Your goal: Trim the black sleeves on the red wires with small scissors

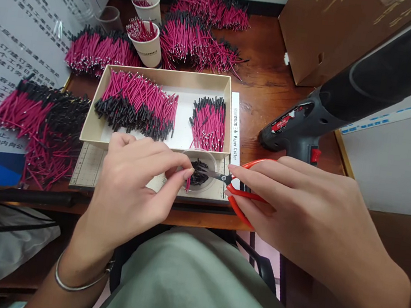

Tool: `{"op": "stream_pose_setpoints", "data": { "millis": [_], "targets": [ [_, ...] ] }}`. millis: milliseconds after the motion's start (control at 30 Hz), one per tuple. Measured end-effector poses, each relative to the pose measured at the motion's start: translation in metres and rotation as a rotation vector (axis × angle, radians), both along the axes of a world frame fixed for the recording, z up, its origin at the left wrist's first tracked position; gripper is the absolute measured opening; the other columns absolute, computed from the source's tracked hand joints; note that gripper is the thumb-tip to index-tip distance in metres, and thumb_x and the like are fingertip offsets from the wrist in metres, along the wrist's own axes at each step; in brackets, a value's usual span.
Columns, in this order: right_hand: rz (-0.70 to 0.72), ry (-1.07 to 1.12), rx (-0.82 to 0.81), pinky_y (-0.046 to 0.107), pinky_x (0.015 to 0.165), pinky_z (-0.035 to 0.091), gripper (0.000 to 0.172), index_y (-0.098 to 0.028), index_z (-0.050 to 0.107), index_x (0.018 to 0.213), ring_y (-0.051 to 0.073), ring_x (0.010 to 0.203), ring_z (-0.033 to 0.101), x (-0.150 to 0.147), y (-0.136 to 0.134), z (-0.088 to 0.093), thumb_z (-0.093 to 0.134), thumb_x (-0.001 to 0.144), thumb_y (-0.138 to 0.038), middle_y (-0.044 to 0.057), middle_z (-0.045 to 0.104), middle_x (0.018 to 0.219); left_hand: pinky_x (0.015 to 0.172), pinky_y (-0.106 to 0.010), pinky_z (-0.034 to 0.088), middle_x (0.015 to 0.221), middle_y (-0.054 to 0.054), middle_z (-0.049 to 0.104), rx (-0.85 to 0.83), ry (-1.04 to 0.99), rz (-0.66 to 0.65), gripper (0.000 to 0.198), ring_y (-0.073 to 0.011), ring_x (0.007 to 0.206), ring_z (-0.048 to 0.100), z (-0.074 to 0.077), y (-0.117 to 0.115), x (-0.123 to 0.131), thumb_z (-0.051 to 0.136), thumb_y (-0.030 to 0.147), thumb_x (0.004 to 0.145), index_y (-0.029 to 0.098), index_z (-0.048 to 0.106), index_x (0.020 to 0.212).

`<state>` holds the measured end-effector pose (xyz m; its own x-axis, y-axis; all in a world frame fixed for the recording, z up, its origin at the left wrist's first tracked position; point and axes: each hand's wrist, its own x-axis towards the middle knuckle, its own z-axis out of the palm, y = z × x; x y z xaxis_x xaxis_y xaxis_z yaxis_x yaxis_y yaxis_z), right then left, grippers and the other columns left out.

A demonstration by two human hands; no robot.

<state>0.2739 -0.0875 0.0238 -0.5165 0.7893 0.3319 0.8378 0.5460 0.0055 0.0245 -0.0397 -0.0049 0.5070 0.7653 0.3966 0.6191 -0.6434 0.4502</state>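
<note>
My left hand point(137, 175) pinches a short pink wire point(188, 184) between thumb and forefinger, over the near edge of a clear round cup point(214, 161). Black cut-off bits point(199, 173) lie in that cup. In my right hand point(298, 202) are scissors point(240, 192) with orange-red handles; their blades point left over the cup, close to the pinched wire. Whether the blades touch the wire cannot be made out. Just behind my hands stands a cream box point(171, 73), holding a large pile of pink-and-black wires point(139, 106) at left and a smaller bundle point(209, 124) at right.
A gridded paper cutter point(87, 165) lies under the box. Paper cups point(147, 46) of wires and more wire heaps point(191, 40) stand behind. At right are a black heat-gun-like tool point(310, 117) and a cardboard box point(322, 32). A printed board point(15, 35) rises at left.
</note>
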Motion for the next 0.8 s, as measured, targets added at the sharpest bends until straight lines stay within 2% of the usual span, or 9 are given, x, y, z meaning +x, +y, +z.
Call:
{"op": "stream_pose_setpoints", "data": {
  "millis": [200,533,800],
  "targets": [
    [-0.041,-0.008,0.019,0.036,0.057,0.044,0.031,-0.019,0.082,0.095,0.020,0.068,0.069,0.002,-0.002,-0.002,0.056,0.110,-0.013,0.000,0.078,0.079,0.077,-0.045,0.036,0.075,0.007,0.077,-0.010,-0.019,0.049,0.021,-0.0165,0.061,0.059,0.002,0.001,-0.003,0.067,0.024,0.109,0.030,0.076,0.091],
    [-0.003,0.020,0.008,0.036,0.059,0.044,0.026,-0.016,0.083,0.099,0.020,0.068,0.068,-0.001,0.001,-0.002,0.060,0.108,-0.010,-0.001,0.076,0.077,0.076,-0.045,0.036,0.072,0.008,0.073,-0.009,-0.061,0.030,0.019,-0.0159,0.062,0.058,0.001,-0.005,0.011,0.067,0.019,0.110,0.028,0.074,0.095],
    [0.007,0.022,0.005,0.035,0.059,0.043,0.027,-0.016,0.081,0.099,0.019,0.068,0.068,0.000,0.000,-0.001,0.057,0.111,-0.012,0.000,0.077,0.079,0.076,-0.043,0.037,0.067,0.009,0.067,-0.012,-0.099,0.058,0.021,-0.0150,0.060,0.056,-0.001,-0.005,0.011,0.067,0.018,0.111,0.028,0.073,0.094]
  ]
}}
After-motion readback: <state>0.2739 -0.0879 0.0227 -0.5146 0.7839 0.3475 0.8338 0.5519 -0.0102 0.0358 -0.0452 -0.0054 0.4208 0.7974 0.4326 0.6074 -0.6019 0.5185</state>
